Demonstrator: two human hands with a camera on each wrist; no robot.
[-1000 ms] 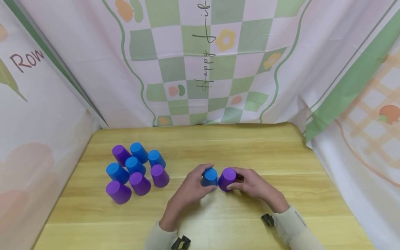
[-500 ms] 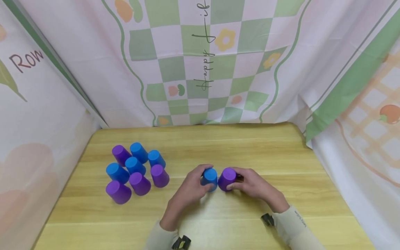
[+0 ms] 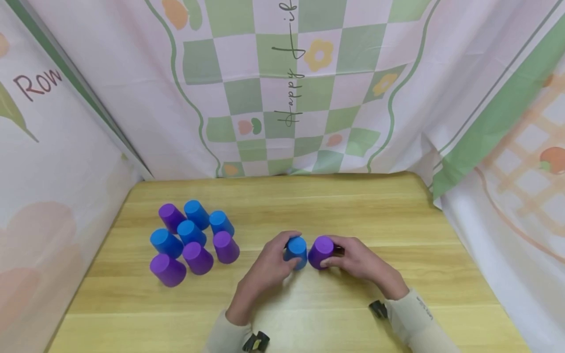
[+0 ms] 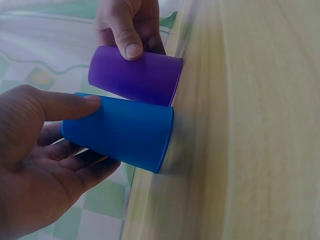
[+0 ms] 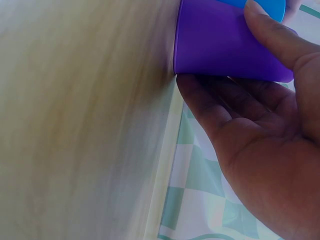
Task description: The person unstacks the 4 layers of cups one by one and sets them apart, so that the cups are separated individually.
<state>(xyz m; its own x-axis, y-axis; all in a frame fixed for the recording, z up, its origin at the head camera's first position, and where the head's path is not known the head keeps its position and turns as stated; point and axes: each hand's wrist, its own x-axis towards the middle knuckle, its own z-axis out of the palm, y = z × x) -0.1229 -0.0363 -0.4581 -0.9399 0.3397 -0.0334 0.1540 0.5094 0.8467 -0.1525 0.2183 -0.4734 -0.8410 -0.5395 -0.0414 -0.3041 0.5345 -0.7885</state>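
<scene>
Near the middle of the table, my left hand (image 3: 272,262) holds an upside-down blue cup (image 3: 296,251) between thumb and fingers. Just to its right, an upside-down purple cup (image 3: 321,252) is held by my right hand (image 3: 356,258). The two cups stand side by side, with a narrow gap at their tops in the head view. In the left wrist view the thumb lies along the side of the blue cup (image 4: 120,131), and its wide rim is close to the wood. The right wrist view has the fingers beneath the purple cup (image 5: 227,42) and the thumb across it.
On the left of the wooden table (image 3: 353,206) several more upside-down cups stand in a cluster, such as a blue cup (image 3: 192,233) and a purple cup (image 3: 167,270). A patterned curtain (image 3: 273,98) hangs at the back edge, with cloth on both sides.
My left thumb has shifted slightly on the blue cup since the earliest frame, uncovering more of its front. Both cups and the right hand stay where they were.
</scene>
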